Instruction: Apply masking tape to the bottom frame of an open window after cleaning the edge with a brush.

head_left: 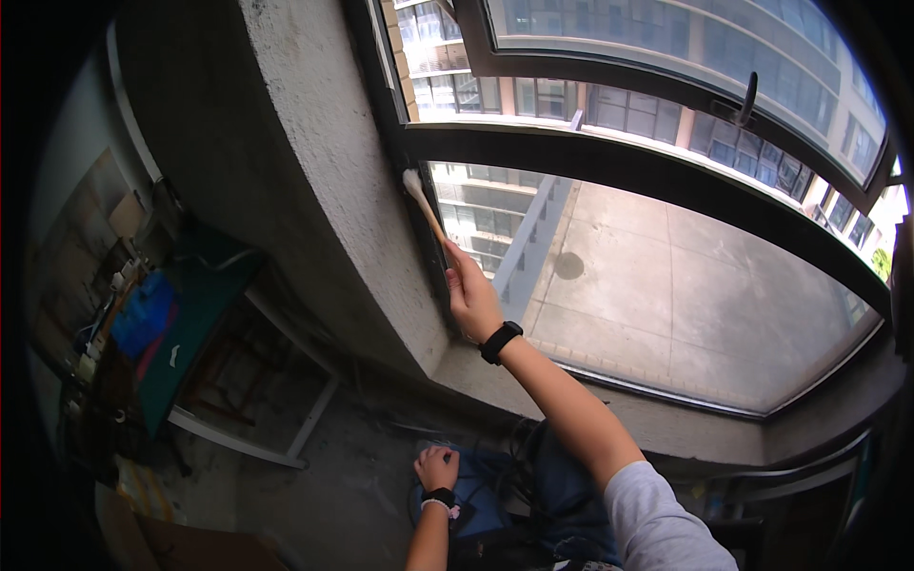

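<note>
Brush (428,211), slim tan handle (435,224), fluffy white tip (411,180), right grip (472,297) tight around it.

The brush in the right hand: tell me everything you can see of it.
The brush has a slim tan handle that looks wooden and a small, fluffy white head. It slants, head toward the view's upper left. The right hand grips the lower handle, hiding its end. The head is at the left side of the dark window frame, near the rough wall; contact is hard to tell.
</note>
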{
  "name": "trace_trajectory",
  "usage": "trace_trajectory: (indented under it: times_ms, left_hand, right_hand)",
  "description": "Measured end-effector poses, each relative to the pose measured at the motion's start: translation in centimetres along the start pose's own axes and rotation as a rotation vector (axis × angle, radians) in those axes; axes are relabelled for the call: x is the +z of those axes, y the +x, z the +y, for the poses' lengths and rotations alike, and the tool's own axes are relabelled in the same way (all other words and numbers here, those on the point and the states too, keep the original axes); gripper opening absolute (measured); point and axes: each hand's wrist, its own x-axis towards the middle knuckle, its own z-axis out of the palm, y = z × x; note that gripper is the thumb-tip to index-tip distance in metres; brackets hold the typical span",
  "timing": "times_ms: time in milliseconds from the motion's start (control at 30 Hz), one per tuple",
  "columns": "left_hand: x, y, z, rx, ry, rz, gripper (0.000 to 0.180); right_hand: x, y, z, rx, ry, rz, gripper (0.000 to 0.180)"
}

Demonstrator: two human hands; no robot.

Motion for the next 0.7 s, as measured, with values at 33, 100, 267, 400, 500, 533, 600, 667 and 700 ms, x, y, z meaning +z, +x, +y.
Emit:
trace_trajectory:
  times_ms: [33,100,267,400,500,533,600,667,700]
  left_hand:
    - [0.0,0.0,0.0,0.0,-0.006,0.006,0.015]
    - [0.1,0.0,0.0,-0.006,-0.013,0.018,0.015]
    - [0.4,0.0,-0.7,0.024,-0.022,0.032,0.015]
    - [0.1,0.0,-0.2,-0.005,-0.006,-0.003,0.015]
    - [0.3,0.0,-0.4,0.008,-0.014,0.028,0.015]
    - [0.4,0.0,-0.2,0.009,-0.018,0.028,0.015]
    - [0.3,0.0,-0.1,0.009,-0.021,0.028,0.015]
    - [0.3,0.0,-0.2,0.008,-0.01,0.023,0.015]
    - [0.3,0.0,-0.2,0.008,-0.011,0.023,0.015]
  right_hand:
    - [-0.4,0.3,0.4,0.036,-0.071,-0.034,0.042]
    - [-1.2,0.7,1.1,0.085,-0.164,-0.093,0.045]
    - [-0.9,0.6,1.8,0.079,-0.193,-0.204,0.048]
    - [-0.5,1.2,1.4,0.038,-0.073,-0.171,0.048]
    - [0.5,1.5,1.9,0.019,-0.049,-0.14,0.047]
    - [0.6,1.4,2.4,0.02,-0.049,-0.11,0.047]
    - [0.4,1.0,3.1,0.092,-0.112,-0.17,0.046]
    - [0.5,0.6,3.4,0.164,-0.173,-0.234,0.046]
    - [0.5,0.4,3.5,0.197,-0.189,-0.234,0.045]
